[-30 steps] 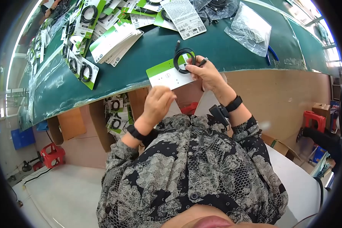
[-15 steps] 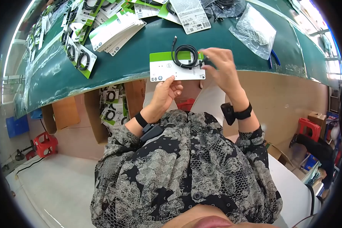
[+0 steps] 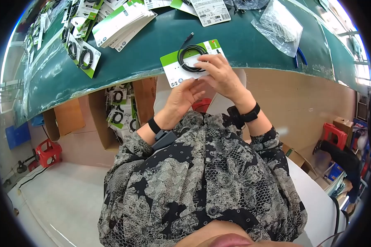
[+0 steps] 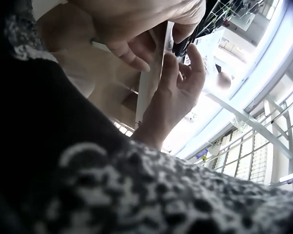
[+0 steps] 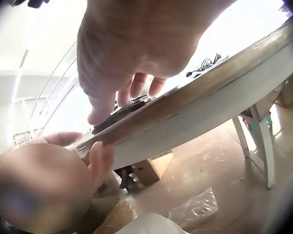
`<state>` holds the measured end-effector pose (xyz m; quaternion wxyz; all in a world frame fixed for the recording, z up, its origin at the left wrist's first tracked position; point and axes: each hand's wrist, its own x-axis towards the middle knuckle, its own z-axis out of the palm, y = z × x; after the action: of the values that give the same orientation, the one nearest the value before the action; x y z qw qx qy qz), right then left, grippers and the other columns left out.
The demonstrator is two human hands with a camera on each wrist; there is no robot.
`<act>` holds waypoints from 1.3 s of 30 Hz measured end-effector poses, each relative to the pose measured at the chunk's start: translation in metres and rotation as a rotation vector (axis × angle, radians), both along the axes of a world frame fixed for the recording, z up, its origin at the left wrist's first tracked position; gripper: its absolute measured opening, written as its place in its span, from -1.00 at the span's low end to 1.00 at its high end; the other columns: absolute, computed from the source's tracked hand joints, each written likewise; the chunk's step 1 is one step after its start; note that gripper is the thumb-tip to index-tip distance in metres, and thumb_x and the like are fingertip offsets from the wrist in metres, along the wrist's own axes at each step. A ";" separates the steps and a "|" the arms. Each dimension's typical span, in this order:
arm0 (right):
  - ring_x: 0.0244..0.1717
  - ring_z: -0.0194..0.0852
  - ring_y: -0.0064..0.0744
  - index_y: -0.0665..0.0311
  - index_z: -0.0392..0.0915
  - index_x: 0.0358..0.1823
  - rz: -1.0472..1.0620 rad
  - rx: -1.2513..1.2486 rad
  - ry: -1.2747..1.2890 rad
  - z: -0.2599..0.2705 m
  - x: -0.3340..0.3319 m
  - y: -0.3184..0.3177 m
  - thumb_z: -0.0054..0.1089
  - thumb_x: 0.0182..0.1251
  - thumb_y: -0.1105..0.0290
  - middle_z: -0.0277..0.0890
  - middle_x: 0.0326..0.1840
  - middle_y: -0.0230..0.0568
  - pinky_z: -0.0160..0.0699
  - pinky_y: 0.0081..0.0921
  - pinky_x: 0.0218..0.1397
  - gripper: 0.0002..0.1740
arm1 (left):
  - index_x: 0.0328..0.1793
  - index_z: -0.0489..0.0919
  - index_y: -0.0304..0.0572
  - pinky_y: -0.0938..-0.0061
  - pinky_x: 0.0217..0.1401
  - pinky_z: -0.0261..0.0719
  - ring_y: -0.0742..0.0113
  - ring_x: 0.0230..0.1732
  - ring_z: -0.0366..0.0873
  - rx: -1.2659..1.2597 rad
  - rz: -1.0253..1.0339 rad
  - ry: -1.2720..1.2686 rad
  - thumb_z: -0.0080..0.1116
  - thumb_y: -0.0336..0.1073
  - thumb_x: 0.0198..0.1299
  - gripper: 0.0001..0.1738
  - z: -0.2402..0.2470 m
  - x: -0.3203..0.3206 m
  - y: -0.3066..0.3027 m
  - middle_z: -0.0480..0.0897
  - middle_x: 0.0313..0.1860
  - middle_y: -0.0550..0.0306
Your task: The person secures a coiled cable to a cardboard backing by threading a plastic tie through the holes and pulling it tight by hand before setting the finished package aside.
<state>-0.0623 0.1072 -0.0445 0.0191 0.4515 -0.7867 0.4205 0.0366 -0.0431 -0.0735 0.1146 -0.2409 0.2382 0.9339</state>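
In the head view a green-and-white packaging card [image 3: 172, 73] tilts over the near edge of the table, with a coiled black cable [image 3: 180, 61] on its face. One end of the cable sticks up past the card's far edge. My left hand [image 3: 182, 100] pinches the card's near edge, thumb on top and fingers beneath. The left wrist view shows the card [image 4: 149, 87] edge-on between that thumb and fingers. My right hand [image 3: 225, 78] reaches over the card's right part, spread fingertips at the coil. Its palm hides the card's near right corner.
A stack of blank cards [image 3: 121, 26] lies at the table's back left, beside several carded cables [image 3: 85, 58]. A clear bag of white ties [image 3: 281, 29] and blue-handled pliers [image 3: 302, 57] lie right. Below the table, an open carton [image 3: 121, 109] holds more carded cables.
My left hand came to the card's near edge and took hold of it. The right hand let go, swung clear, then returned over the coil. The card has tilted.
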 end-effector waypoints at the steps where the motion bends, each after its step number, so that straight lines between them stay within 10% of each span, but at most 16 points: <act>1: -0.02 0.40 -0.21 0.18 0.58 -0.08 -0.026 0.004 0.035 0.002 -0.002 0.003 0.28 -0.05 0.56 0.51 -0.04 -0.30 0.32 -0.28 0.17 -0.60 | 0.13 0.49 -0.18 0.42 -0.12 0.60 0.27 -0.05 0.64 0.061 0.022 -0.004 0.13 -0.30 0.29 -0.69 0.001 0.001 -0.002 0.64 -0.01 0.09; 18: -0.11 0.41 -0.33 0.10 0.64 -0.25 -0.007 0.055 0.163 -0.006 -0.008 0.003 0.26 0.03 0.50 0.51 -0.22 -0.41 0.28 -0.39 0.02 -0.78 | 0.07 0.52 -0.17 0.56 -0.36 0.56 0.37 -0.31 0.64 -0.205 0.081 0.001 0.18 -0.15 0.29 -0.67 -0.004 -0.010 0.006 0.66 -0.22 0.12; 34: -0.07 0.42 -0.24 0.17 0.59 -0.29 -0.034 -0.014 0.215 0.009 -0.009 0.000 0.27 0.01 0.48 0.50 -0.23 -0.35 0.30 -0.27 0.11 -0.82 | -0.16 0.45 -0.05 0.69 -0.69 0.14 0.58 -0.68 0.27 -0.367 0.122 -0.015 0.17 -0.12 0.30 -0.77 -0.004 -0.011 0.011 0.38 -0.60 0.35; 39: -0.20 0.51 -0.12 0.23 0.56 -0.28 -0.591 -0.077 0.147 0.016 -0.081 0.070 0.24 0.09 0.51 0.51 -0.27 -0.14 0.49 -0.25 -0.12 -0.86 | -0.18 0.41 -0.04 0.69 -0.65 0.12 0.59 -0.65 0.26 -0.358 0.122 -0.031 0.16 -0.12 0.30 -0.77 -0.001 -0.011 0.009 0.36 -0.59 0.35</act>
<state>-0.1436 0.1773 -0.0285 0.2147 0.2313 -0.8639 0.3924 0.0254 -0.0339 -0.0746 0.0167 -0.2858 0.3835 0.8780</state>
